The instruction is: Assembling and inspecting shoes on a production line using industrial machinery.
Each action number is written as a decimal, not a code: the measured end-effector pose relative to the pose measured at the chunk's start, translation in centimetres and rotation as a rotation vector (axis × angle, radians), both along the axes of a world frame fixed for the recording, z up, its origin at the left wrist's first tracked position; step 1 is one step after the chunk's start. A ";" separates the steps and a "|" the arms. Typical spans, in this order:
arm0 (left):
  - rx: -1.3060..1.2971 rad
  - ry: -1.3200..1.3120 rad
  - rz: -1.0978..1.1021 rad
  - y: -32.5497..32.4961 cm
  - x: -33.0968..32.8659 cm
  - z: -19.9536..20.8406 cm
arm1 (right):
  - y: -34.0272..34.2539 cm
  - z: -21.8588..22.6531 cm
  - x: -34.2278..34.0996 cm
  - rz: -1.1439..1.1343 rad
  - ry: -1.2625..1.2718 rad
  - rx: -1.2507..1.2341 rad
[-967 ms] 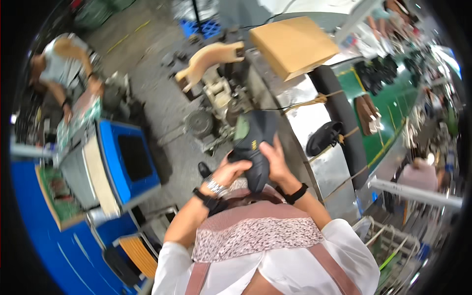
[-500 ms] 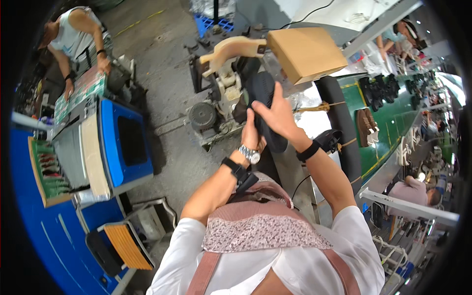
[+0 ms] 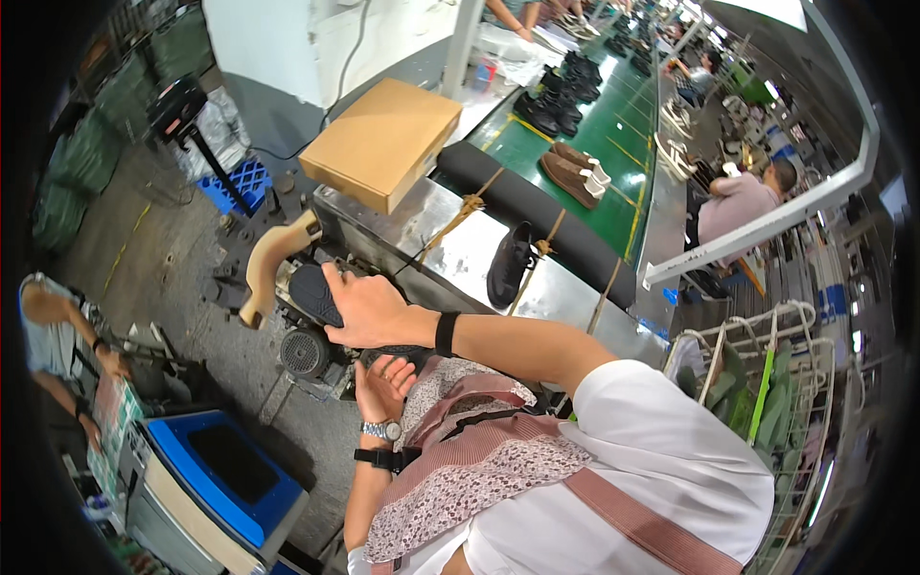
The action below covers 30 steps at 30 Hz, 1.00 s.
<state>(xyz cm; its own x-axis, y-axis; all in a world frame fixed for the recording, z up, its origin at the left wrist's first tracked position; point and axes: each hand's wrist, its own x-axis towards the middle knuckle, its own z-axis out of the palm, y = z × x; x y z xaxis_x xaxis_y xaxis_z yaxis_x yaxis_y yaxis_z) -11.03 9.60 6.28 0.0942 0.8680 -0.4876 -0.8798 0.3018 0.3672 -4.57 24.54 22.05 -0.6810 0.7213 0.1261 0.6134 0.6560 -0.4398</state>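
My right hand [image 3: 369, 309] grips a black shoe [image 3: 314, 295] from above, the dark sole facing up and the thumb side toward the machine. The middle of the shoe is hidden under that hand. Just below it, my left hand [image 3: 385, 383] is palm up with its fingers apart and slightly bent, close to the near end of the shoe; nothing lies in the palm. In front of the shoe stands a machine with a curved tan guard [image 3: 271, 264] and a round dark motor [image 3: 305, 353]. Another black shoe [image 3: 511, 265] rests on the metal ledge to the right.
A closed cardboard box [image 3: 383, 139] sits on the metal bench [image 3: 460, 249]. Beyond a black roller [image 3: 546, 225], a green conveyor belt [image 3: 623, 163] carries brown shoes [image 3: 573, 175] and several black ones. At left, a person works beside a blue-framed machine [image 3: 206, 470]. A wire rack [image 3: 767, 374] stands at right.
The view has swung to the right. My left hand has come off the shoe and opened, while my right hand keeps hold of it, now turned across toward the machine.
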 end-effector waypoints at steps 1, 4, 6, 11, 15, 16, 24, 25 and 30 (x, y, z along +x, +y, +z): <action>-0.004 -0.021 0.007 0.0 -0.1 0.0 | 0.2 0.0 0.2 0.004 0.003 0.003; 0.051 -0.131 0.009 2.6 -0.3 1.3 | 0.5 0.0 0.4 -0.014 0.017 0.008; 0.082 -0.135 0.070 6.7 0.7 4.4 | 1.5 -0.4 0.9 -0.022 0.026 0.002; 0.034 0.076 0.485 9.9 -1.3 5.4 | 0.3 -0.7 -1.2 -0.026 0.181 -0.015; -0.040 0.142 0.394 10.8 0.1 0.5 | -1.1 1.4 -1.3 -0.088 0.111 -0.009; -0.033 0.080 0.671 13.1 1.6 1.1 | -1.7 1.6 -1.3 -0.079 0.209 -0.043; 0.379 -0.319 0.650 8.1 4.2 7.3 | -4.5 -1.5 2.8 -0.091 0.159 0.020; 0.248 -0.212 0.579 7.2 3.9 6.6 | -5.4 -1.6 3.6 -0.072 0.246 -0.056; 0.135 0.417 0.311 -3.0 -1.5 9.9 | -5.9 -4.3 7.0 -0.304 0.816 -1.071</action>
<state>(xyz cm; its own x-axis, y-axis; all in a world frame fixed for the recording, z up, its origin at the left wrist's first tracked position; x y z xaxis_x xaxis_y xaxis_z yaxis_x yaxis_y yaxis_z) -12.52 6.62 16.20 -0.3549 0.8816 -0.3113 -0.6915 -0.0234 0.7220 2.45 18.69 17.79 -0.4825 0.8245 -0.2957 -0.0031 -0.3392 -0.9407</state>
